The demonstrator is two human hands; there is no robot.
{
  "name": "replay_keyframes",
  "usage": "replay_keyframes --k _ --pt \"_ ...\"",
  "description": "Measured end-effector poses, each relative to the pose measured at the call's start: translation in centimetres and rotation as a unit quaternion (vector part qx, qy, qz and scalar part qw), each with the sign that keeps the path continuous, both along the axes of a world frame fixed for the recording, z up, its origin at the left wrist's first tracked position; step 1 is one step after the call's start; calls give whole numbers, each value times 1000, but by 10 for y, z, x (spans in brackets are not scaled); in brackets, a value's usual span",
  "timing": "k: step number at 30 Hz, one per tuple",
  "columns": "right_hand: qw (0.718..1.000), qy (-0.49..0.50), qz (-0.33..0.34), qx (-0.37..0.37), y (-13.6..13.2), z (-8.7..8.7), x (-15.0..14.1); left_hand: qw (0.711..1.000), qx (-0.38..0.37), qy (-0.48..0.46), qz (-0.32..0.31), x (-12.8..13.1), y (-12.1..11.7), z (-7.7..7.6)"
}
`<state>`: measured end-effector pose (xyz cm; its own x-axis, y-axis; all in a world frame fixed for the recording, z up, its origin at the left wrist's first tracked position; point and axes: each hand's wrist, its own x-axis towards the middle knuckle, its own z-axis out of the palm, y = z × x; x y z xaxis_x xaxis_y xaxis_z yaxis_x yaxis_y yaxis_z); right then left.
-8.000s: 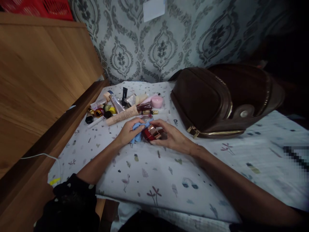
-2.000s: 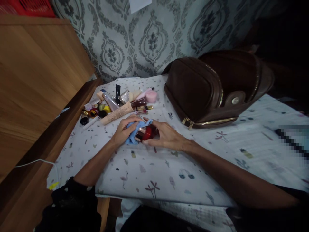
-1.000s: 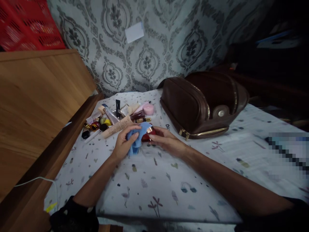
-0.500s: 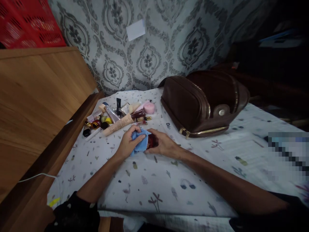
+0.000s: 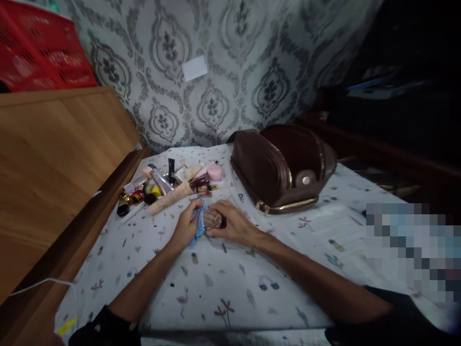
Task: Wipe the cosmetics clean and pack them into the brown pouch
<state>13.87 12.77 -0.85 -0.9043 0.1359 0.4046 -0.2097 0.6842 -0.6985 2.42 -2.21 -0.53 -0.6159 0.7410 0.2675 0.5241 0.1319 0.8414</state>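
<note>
My right hand [image 5: 234, 223] is closed around a small round container [image 5: 212, 218] with a brown patterned face and a dark edge; its exact kind is unclear. My left hand [image 5: 186, 225] grips a light blue cloth [image 5: 199, 229], which touches the container's left side. Both hands meet low over the printed tablecloth [image 5: 216, 269]. Just beyond them lies a pile of cosmetics, with a beige tube [image 5: 171, 198], a pink round jar [image 5: 214, 172], a black tube [image 5: 171, 166] and a yellow-lidded item [image 5: 156, 191].
A brown leather bag [image 5: 277, 168] with gold zips stands at the back right. Along the left runs a wooden panel [image 5: 65, 168], with a red basket [image 5: 46, 53] above it. Patterned wallpaper [image 5: 212, 105] closes off the back. A white cable [image 5: 46, 280] lies at the lower left.
The round container has turned so that its brown patterned face shows. The blue cloth has slid off to its left side, still in my left hand. The camera view has shifted slightly.
</note>
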Motion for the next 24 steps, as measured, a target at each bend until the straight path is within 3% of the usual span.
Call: replay_keyframes --k 4,8,10,12,14,16,18,21,24 --pt "998 -2 2 -55 -1 6 5 999 4 -35 1 1 2 1" --pt "984 41 -11 -173 1 15 9 973 53 -221 39 8 10 5" --pt "974 88 -26 -207 3 24 12 951 60 -302 28 15 16 12" --pt "966 129 -40 -219 8 37 17 951 46 -305 -4 23 23 25" --pt "959 163 -56 -225 17 53 25 974 25 -224 -37 28 34 45" --pt "949 198 -87 -229 30 73 34 995 6 -75 -65 31 50 68" --pt "933 231 -144 -235 49 95 44 991 -30 92 -90 32 72 93" --pt "905 261 -212 -262 85 128 53 941 -85 316 -84 33 113 123" --pt "905 266 -264 -204 126 151 52 878 -133 446 -111 32 147 134"
